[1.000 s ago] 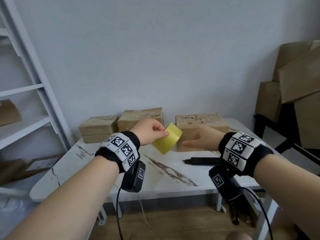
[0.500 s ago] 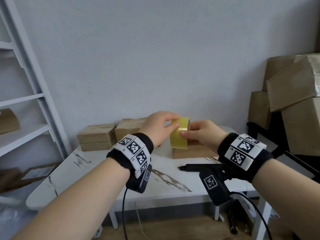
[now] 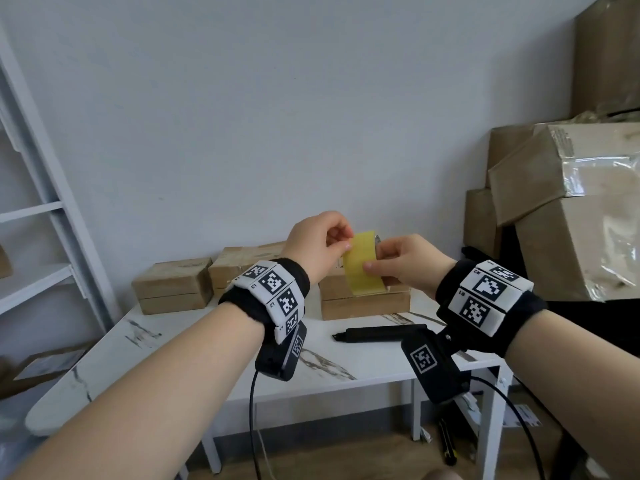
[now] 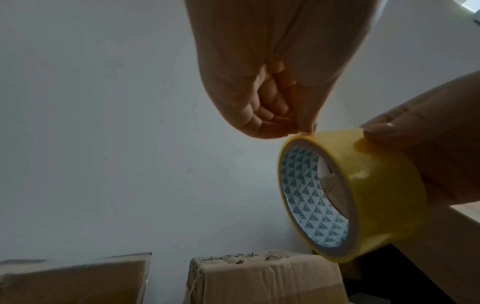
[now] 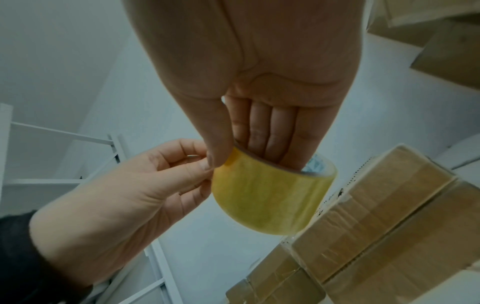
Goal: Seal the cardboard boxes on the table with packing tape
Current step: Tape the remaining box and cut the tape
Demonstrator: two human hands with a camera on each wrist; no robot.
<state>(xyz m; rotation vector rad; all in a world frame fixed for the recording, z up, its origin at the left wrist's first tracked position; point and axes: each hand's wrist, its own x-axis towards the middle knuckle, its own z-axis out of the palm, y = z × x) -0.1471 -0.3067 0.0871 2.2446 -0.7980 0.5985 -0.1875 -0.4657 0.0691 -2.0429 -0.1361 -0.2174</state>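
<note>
Sealing not yet begun: right hand (image 3: 412, 263) grips the yellow packing-tape roll (image 3: 363, 268), left hand (image 3: 320, 244) pinches its edge; brown cardboard boxes (image 3: 363, 301) wait on the bench (image 3: 207, 358).

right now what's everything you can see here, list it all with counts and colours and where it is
tape roll: one, yellow, held up between both hands above the table
small cardboard boxes: three, brown, at the back of the table near the wall
table: one, white with dark veins, in front of the person
black tool: one, flat on the table in front of the right-most box
large cardboard boxes: several, brown, stacked at the right
shelf unit: one, white, at the left
left hand: fingertips pinching at the roll's upper edge
right hand: gripping the roll, fingers through its core, thumb on the outside
</note>
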